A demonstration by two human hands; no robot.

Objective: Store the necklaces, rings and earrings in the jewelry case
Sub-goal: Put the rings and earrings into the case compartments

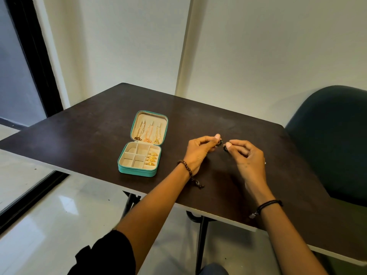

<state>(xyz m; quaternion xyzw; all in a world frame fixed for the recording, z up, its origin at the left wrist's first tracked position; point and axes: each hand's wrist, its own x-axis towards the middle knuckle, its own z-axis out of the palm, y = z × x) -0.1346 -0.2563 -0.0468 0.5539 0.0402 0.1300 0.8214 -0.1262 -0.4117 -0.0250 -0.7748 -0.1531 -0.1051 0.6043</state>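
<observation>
A teal jewelry case point(137, 171) lies open on the dark table point(89, 139). Three necklaces point(148, 133) hang in its cream lid. Several gold rings point(152, 158) sit in the right column of the base; the other compartments look bare. To the right of the case, above the table, my left hand point(198, 151) pinches a small dark earring point(219, 142). My right hand point(246, 155) pinches a second dark earring point(225, 148) close beside the first. The two earrings are a short gap apart.
A dark green chair point(333, 139) stands at the table's right side. White walls rise behind the table, and a dark-framed window point(23, 76) is at the left. The glossy floor point(59, 215) shows below the table's near edge, with the table's black legs point(201, 235).
</observation>
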